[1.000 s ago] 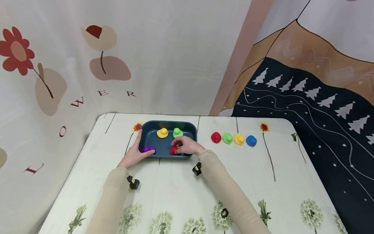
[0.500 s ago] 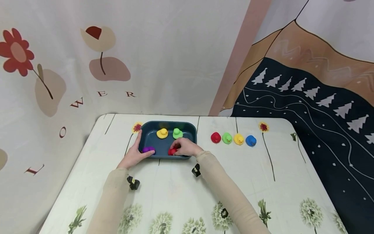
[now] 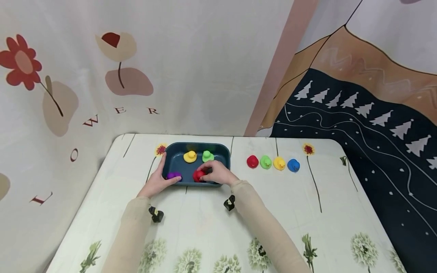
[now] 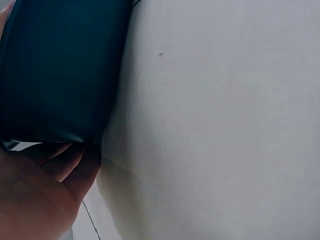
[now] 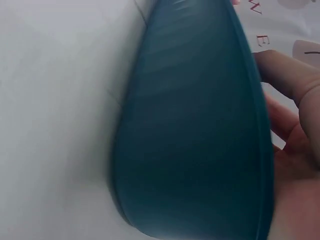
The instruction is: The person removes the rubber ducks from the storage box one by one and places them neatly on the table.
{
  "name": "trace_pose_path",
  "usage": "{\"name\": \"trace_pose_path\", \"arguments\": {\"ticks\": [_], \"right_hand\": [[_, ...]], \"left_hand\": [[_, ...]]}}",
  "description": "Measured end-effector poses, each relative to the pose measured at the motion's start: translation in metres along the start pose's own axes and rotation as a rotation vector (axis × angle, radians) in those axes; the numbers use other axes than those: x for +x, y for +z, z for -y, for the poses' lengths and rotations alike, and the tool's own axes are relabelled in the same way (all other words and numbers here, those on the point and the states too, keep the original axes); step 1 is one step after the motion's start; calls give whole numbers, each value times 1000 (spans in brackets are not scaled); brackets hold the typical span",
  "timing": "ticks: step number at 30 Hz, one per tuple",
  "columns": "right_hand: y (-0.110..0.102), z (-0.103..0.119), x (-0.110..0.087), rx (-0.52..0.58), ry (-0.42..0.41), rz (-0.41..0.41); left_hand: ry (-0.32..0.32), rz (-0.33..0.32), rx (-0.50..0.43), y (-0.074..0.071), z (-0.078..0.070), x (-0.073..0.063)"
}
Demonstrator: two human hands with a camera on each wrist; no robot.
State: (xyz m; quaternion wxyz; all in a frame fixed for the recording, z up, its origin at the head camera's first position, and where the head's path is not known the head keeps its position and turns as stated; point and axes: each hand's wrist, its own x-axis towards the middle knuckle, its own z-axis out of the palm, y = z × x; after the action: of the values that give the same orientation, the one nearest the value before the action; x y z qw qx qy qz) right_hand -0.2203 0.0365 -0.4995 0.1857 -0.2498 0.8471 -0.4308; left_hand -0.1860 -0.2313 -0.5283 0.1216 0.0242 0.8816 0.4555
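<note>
In the head view a dark teal tray (image 3: pixel 182 145) lies on the table. My left hand (image 3: pixel 156 182) holds its left end, the thumb over the front rim beside a purple rubber duck (image 3: pixel 174 175) and the fingers along the outer wall. The left wrist view has those fingers (image 4: pixel 65 167) against the tray's outside. Inside the tray's front part, my right hand (image 3: pixel 217 172) pinches a red rubber duck (image 3: pixel 198 175), partly covered by the fingers. A yellow duck (image 3: pixel 189 156) and a green duck (image 3: pixel 207 156) sit along the back of the tray.
Right of the tray stands a row of ducks: red (image 3: pixel 252 161), green (image 3: pixel 266 162), yellow (image 3: pixel 279 163) and blue (image 3: pixel 293 165). The table (image 3: pixel 205 220) has a flower-print cloth. A printed curtain (image 3: pixel 205 76) hangs behind it.
My right hand has shifted slightly left inside the tray with the red duck, and more of that duck shows. My left hand has stayed at the tray's left end.
</note>
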Motion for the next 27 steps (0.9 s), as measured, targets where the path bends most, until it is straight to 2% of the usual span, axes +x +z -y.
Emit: {"name": "trace_pose_path", "arguments": {"ticks": [7, 16, 18, 23, 25, 27], "right_hand": [[-4, 3, -14, 92, -23, -69], [-18, 2, -36, 218, -50, -167], [-24, 10, -45, 233, -48, -173], [-33, 7, -57, 279, -36, -196], [-33, -4, -58, 293, -32, -222], [-35, -6, -64, 300, -28, -254]], "left_hand": [[4, -5, -17, 2, 0, -1], [17, -2, 4, 2, 0, 0], [15, 1, 5, 2, -1, 0], [6, 6, 6, 2, -2, 0], [4, 7, 9, 1, -2, 0], [6, 6, 13, 0, -2, -1]]}}
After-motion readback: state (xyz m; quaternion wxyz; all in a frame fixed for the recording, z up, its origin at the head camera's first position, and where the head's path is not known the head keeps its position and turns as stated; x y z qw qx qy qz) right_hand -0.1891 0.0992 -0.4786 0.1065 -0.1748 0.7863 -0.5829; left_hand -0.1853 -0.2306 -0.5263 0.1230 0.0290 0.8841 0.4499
